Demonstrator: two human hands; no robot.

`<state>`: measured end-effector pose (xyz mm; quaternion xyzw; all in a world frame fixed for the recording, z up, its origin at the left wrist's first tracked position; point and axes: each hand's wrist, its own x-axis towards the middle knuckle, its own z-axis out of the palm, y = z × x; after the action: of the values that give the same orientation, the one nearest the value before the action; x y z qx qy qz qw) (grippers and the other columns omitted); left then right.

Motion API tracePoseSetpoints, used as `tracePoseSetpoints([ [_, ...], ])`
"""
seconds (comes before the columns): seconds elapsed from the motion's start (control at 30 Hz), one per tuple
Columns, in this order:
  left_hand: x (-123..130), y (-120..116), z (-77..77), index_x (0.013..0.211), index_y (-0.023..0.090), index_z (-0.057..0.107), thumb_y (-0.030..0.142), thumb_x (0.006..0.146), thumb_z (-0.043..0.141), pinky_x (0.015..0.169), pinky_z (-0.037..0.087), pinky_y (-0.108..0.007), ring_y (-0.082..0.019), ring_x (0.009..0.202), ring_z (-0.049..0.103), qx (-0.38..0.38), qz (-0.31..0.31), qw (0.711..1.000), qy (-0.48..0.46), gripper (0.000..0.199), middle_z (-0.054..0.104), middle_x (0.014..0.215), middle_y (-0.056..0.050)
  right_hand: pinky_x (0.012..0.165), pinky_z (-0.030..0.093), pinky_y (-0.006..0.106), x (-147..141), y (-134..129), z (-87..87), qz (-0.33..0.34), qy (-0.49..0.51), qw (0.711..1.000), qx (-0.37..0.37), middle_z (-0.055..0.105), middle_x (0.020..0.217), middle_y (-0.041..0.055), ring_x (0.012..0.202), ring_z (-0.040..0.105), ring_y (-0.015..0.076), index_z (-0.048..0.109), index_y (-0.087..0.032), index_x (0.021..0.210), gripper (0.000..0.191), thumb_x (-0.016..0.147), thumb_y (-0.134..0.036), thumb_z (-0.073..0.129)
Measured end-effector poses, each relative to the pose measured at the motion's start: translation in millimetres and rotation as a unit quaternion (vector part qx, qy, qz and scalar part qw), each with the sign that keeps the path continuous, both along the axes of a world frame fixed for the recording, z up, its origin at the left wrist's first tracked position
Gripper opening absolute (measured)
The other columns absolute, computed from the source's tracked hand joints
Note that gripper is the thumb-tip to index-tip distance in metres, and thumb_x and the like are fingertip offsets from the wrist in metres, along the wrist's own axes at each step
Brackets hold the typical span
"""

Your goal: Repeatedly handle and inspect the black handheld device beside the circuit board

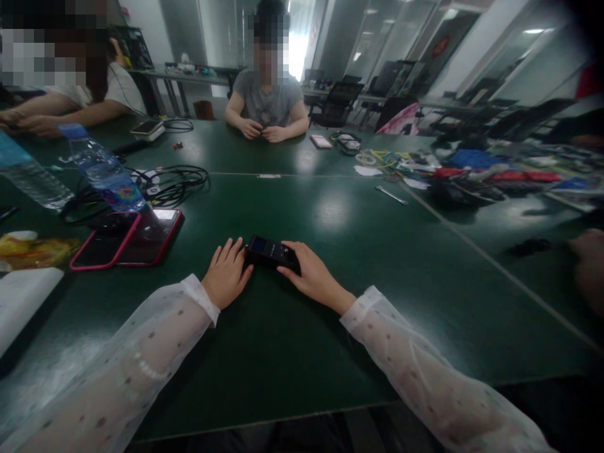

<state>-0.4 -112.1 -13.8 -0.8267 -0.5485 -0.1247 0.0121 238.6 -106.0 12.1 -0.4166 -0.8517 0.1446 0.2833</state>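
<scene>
A small black device (271,253) with a little screen and buttons lies on the green table (302,352), in front of me. Around its right end are the thumb and fingers of my right hand (314,274), gripping it. My left hand (227,272) rests flat on the table at the device's left end, fingers spread, the thumb close to its corner. Whether that thumb touches the device is hard to tell.
Left of my hands lie two red-edged phones (153,238), a water bottle (106,170), coiled black cables (184,182) and a white box (23,302). A wrench (391,195) lies ahead on the right, before piled cables and bags. Other people sit across and at both sides.
</scene>
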Motion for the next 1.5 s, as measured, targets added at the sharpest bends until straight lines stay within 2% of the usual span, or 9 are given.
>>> tracePoseSetpoints([
  [0.13, -0.3, -0.2, -2.5, 0.135, 0.011, 0.044, 0.036, 0.096, 0.036, 0.112, 0.03, -0.053, -0.033, 0.139, 0.031, 0.008, 0.001, 1.0, -0.002, 0.047, 0.039, 0.149, -0.016, 0.095, 0.048, 0.047, 0.2, -0.5, -0.3, -0.014, 0.057, 0.998, 0.037, 0.057, 0.121, 0.0127, 0.11, 0.057, 0.0269, 0.04, -0.02, 0.132, 0.052, 0.088, -0.041, 0.057],
  [0.27, -0.1, -0.6, 0.1, 0.135, 0.011, 0.044, 0.037, 0.097, 0.035, 0.112, 0.029, -0.053, -0.032, 0.14, 0.03, 0.001, 0.001, 1.0, 0.003, 0.047, 0.038, 0.149, -0.016, 0.094, 0.048, 0.047, 8.0, 6.2, 0.5, -0.111, 0.139, 0.976, 0.129, 0.055, 0.124, 0.0125, 0.112, 0.056, 0.0272, 0.037, -0.022, 0.134, 0.054, 0.088, -0.041, 0.057],
  [0.43, 0.2, -1.1, 5.5, 0.136, 0.01, 0.044, 0.038, 0.097, 0.033, 0.112, 0.028, -0.053, -0.032, 0.141, 0.029, -0.022, 0.0, 1.0, 0.001, 0.049, 0.037, 0.15, -0.016, 0.097, 0.045, 0.049, 40.1, 27.5, 3.9, -0.23, 0.154, 0.935, 0.223, 0.051, 0.128, 0.0139, 0.118, 0.052, 0.0287, 0.036, -0.02, 0.136, 0.056, 0.088, -0.042, 0.056],
  [0.53, 0.1, -1.1, 6.3, 0.135, 0.01, 0.044, 0.039, 0.098, 0.033, 0.112, 0.028, -0.054, -0.032, 0.141, 0.029, -0.025, -0.003, 1.0, -0.003, 0.049, 0.037, 0.15, -0.016, 0.097, 0.044, 0.048, 63.1, 41.0, 1.5, -0.3, 0.12, 0.923, 0.209, 0.05, 0.129, 0.0168, 0.119, 0.051, 0.0291, 0.035, -0.017, 0.136, 0.055, 0.09, -0.043, 0.051],
  [0.67, -0.1, -0.7, 6.1, 0.135, 0.012, 0.045, 0.039, 0.097, 0.034, 0.112, 0.028, -0.054, -0.032, 0.14, 0.03, -0.024, -0.004, 1.0, -0.013, 0.048, 0.039, 0.149, -0.015, 0.094, 0.044, 0.047, 84.7, 55.8, -11.3, -0.348, 0.092, 0.917, 0.172, 0.053, 0.125, 0.0179, 0.114, 0.053, 0.0297, 0.038, -0.013, 0.132, 0.054, 0.089, -0.044, 0.05],
  [0.8, 0.4, -0.9, 7.5, 0.135, 0.013, 0.045, 0.039, 0.097, 0.033, 0.112, 0.028, -0.054, -0.031, 0.14, 0.031, -0.032, -0.002, 0.999, -0.018, 0.048, 0.039, 0.149, -0.015, 0.091, 0.045, 0.046, 95.1, 63.9, -23.3, -0.391, 0.059, 0.906, 0.15, 0.057, 0.118, 0.0188, 0.108, 0.055, 0.0302, 0.045, -0.01, 0.125, 0.051, 0.087, -0.044, 0.051],
  [1.0, 1.8, -1.4, 7.2, 0.134, 0.011, 0.045, 0.038, 0.097, 0.034, 0.112, 0.027, -0.053, -0.032, 0.14, 0.03, -0.026, 0.002, 1.0, -0.008, 0.048, 0.038, 0.149, -0.016, 0.088, 0.045, 0.047, 104.4, 64.8, -25.0, -0.447, 0.019, 0.885, 0.13, 0.057, 0.114, 0.0215, 0.104, 0.055, 0.0314, 0.045, -0.008, 0.122, 0.052, 0.085, -0.042, 0.053],
  [1.33, 0.5, -0.5, 7.7, 0.135, 0.012, 0.045, 0.039, 0.097, 0.034, 0.112, 0.028, -0.054, -0.032, 0.14, 0.03, -0.029, -0.003, 1.0, -0.011, 0.048, 0.039, 0.149, -0.015, 0.082, 0.045, 0.048, 107.2, 64.0, -28.3, -0.489, -0.103, 0.862, 0.086, 0.058, 0.109, 0.0249, 0.099, 0.055, 0.0357, 0.047, -0.003, 0.116, 0.052, 0.082, -0.042, 0.052],
  [1.5, 0.2, -0.2, 7.1, 0.136, 0.012, 0.044, 0.039, 0.097, 0.033, 0.112, 0.027, -0.054, -0.032, 0.14, 0.03, -0.029, -0.002, 0.999, -0.013, 0.049, 0.038, 0.149, -0.015, 0.079, 0.045, 0.047, 106.3, 63.4, -28.3, -0.488, -0.114, 0.86, 0.093, 0.058, 0.109, 0.0247, 0.099, 0.055, 0.0359, 0.045, -0.004, 0.117, 0.052, 0.083, -0.043, 0.05],
])
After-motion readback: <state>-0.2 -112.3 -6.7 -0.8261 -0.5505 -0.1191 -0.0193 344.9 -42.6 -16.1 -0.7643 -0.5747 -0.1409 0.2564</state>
